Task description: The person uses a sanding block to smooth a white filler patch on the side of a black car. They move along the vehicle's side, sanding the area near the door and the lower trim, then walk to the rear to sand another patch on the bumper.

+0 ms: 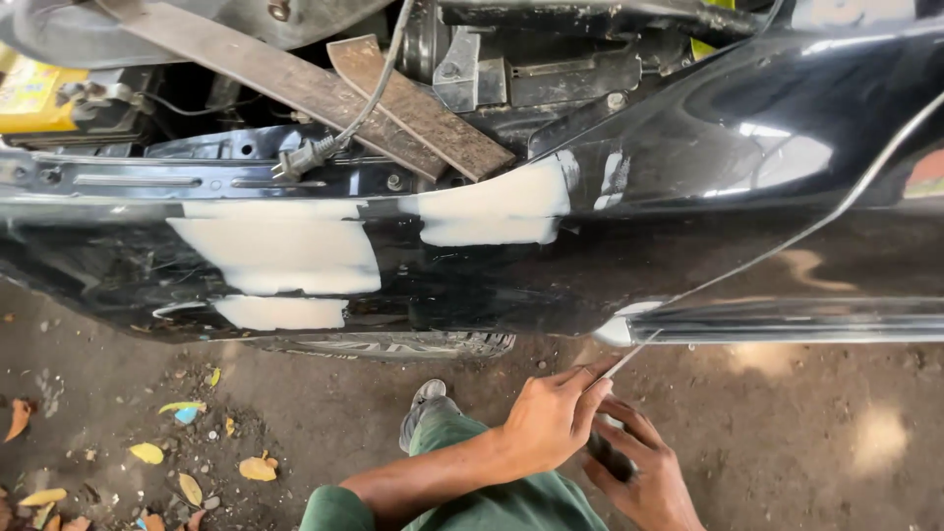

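Observation:
My left hand [549, 418] reaches in from the lower left, and its fingertips pinch the thin metal blade of a putty knife [625, 360]. My right hand [644, 477] is just below it, curled around the tool's dark handle. The blade tip points up at a small white filler spot [619, 329] on the lower edge of the black car fender [688, 197]. Larger white filler patches [280, 251] cover the fender to the left, and another [497, 211] sits near the middle.
The engine bay is uncovered above, with rusty flat bars [413, 103], a grey plug on a cable [300, 157] and a yellow battery [34, 93]. A tyre [413, 344] shows under the fender. My shoe [423, 403] and green trouser leg rest on dirt ground with dry leaves [147, 452].

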